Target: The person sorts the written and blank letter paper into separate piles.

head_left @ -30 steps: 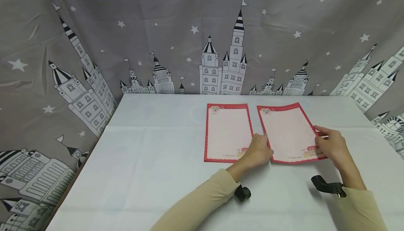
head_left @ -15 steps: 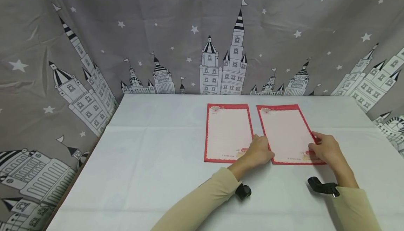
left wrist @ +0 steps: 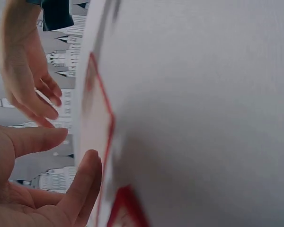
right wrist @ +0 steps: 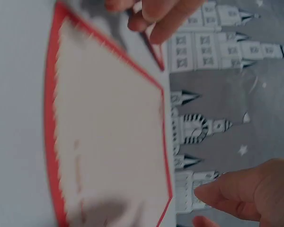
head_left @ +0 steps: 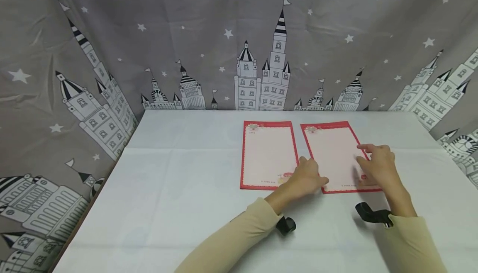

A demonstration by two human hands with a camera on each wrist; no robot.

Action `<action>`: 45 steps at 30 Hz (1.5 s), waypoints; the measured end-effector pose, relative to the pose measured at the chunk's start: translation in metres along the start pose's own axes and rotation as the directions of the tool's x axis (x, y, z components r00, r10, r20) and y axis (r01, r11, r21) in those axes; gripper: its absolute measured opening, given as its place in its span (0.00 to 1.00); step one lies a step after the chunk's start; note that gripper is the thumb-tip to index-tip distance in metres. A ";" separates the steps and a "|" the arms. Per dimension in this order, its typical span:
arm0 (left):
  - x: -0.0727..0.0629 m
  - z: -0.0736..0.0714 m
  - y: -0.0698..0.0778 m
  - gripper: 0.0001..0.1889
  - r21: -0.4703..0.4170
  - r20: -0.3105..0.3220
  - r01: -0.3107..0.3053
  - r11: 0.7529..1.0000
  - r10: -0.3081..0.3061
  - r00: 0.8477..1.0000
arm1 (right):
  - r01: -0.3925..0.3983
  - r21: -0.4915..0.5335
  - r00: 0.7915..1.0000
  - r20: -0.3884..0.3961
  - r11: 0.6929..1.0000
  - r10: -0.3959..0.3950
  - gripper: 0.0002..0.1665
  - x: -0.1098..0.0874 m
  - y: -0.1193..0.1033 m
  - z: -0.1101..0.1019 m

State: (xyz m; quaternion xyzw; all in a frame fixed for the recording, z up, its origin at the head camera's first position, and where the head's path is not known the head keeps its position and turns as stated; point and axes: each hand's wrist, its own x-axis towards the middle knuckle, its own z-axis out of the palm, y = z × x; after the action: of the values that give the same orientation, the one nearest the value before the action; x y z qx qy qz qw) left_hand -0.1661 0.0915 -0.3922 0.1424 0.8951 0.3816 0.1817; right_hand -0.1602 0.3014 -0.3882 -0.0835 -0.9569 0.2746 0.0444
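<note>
Two sheets of letter paper with red borders lie side by side on the white table. My left hand is over the gap between them, its thumb by the lower left edge of the right sheet. In the left wrist view the thumb and fingers of this hand are spread apart, holding nothing. The left sheet has its lower right corner partly covered by that hand. Above the right edge of the right sheet, my right hand hovers with thumb and fingers parted, casting a shadow on the paper.
A white cloth covers the table. Behind it hangs a grey curtain printed with castles and stars. Black wrist camera mounts stick out beneath both forearms.
The right sheet, earlier curved and held at both sides, now lies flatter and slightly farther left. Both hands have let go of its edges, and the right hand has moved left and risen.
</note>
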 end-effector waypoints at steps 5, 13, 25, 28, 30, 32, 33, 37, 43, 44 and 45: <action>-0.006 -0.019 0.000 0.21 0.025 -0.043 -0.044 0.999 0.045 0.998 | 0.076 0.080 0.996 0.049 0.994 -0.080 0.23 -0.001 -0.025 0.003; -0.015 -0.060 -0.028 0.24 0.020 -0.138 -0.092 0.996 0.094 0.986 | 0.111 0.138 0.963 0.231 0.984 -0.141 0.21 -0.003 -0.064 0.027; -0.033 -0.107 -0.088 0.25 0.047 -0.364 0.158 0.986 -0.131 0.922 | 0.126 0.157 0.945 0.281 0.979 -0.167 0.25 -0.006 -0.095 0.063; -0.033 -0.112 -0.099 0.20 0.053 -0.338 0.207 0.977 -0.178 0.924 | 0.112 0.154 0.948 0.281 0.982 -0.152 0.26 -0.005 -0.097 0.066; -0.034 -0.113 -0.105 0.15 0.040 -0.305 0.214 0.976 -0.192 0.933 | 0.118 0.153 0.947 0.280 0.981 -0.158 0.26 -0.005 -0.098 0.067; -0.034 -0.113 -0.109 0.10 0.026 -0.279 0.209 0.977 -0.194 0.941 | 0.132 0.159 0.944 0.280 0.979 -0.173 0.26 -0.006 -0.100 0.068; -0.034 -0.113 -0.111 0.10 0.023 -0.272 0.205 0.978 -0.191 0.943 | 0.142 0.165 0.942 0.279 0.976 -0.184 0.26 -0.006 -0.101 0.069; -0.035 -0.110 -0.113 0.11 0.046 -0.276 0.187 0.981 -0.168 0.946 | 0.163 0.179 0.937 0.280 0.970 -0.209 0.22 -0.008 -0.103 0.071; -0.037 -0.102 -0.107 0.16 0.104 -0.269 0.197 0.975 -0.164 0.949 | 0.156 0.173 0.943 0.267 0.972 -0.199 0.20 -0.012 -0.099 0.074; -0.037 -0.101 -0.106 0.20 0.111 -0.270 0.205 0.972 -0.169 0.948 | 0.162 0.173 0.944 0.260 0.972 -0.204 0.21 -0.012 -0.100 0.074; -0.038 -0.100 -0.105 0.24 0.120 -0.271 0.211 0.970 -0.172 0.947 | 0.167 0.173 0.945 0.251 0.971 -0.207 0.22 -0.012 -0.100 0.074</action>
State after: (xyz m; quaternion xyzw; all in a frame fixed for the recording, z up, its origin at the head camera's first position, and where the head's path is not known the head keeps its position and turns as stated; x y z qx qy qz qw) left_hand -0.1883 -0.0567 -0.3966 0.0167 0.9463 0.3103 0.0887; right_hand -0.1713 0.1770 -0.3976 0.0493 -0.9344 0.3489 -0.0531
